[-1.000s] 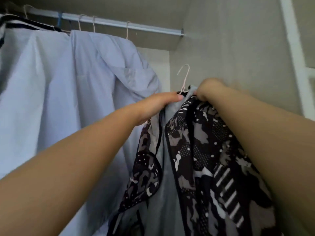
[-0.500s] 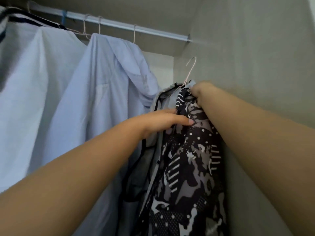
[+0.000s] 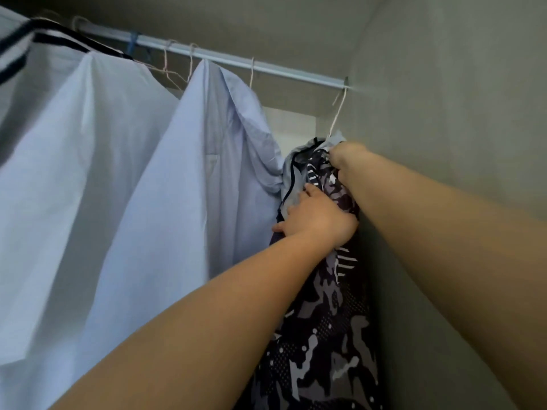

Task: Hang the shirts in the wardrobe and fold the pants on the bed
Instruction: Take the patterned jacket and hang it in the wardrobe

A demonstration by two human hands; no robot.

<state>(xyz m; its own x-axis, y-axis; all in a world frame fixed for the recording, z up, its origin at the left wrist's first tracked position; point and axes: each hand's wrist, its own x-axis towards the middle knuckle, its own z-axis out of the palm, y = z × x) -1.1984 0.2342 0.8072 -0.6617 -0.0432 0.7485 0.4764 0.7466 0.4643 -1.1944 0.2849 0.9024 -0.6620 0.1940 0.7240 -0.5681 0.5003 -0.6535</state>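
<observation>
On my feed the silver metal rail (image 3: 266,66) runs across the top of the wardrobe, and I place everything from it. Directly below its right end, against the grey wardrobe side wall (image 3: 444,143), hangs the black, grey and white camouflage-patterned shirt (image 3: 331,335) on a thin white wire hanger (image 3: 337,113). The hanger's hook reaches up to the rail's end, but I cannot tell whether it sits over the rail.

The right hand (image 3: 344,153) is just under that hook, with its fingers curled tight round the shirt's collar. The left hand (image 3: 316,217) lies lower on the same shirt, back toward me. Its thumb is spread to the left and one finger is laid up along the grey lining. Its other fingers are hidden by cloth and by the right forearm, so I cannot tell whether it clasps the fabric or only presses it.

Below the rail's middle hangs a pale blue cotton shirt (image 3: 207,173), touching the patterned one. Further left along the rail is a second pale blue shirt (image 3: 74,173). At the far left is a light garment with dark stripes (image 3: 17,54).
</observation>
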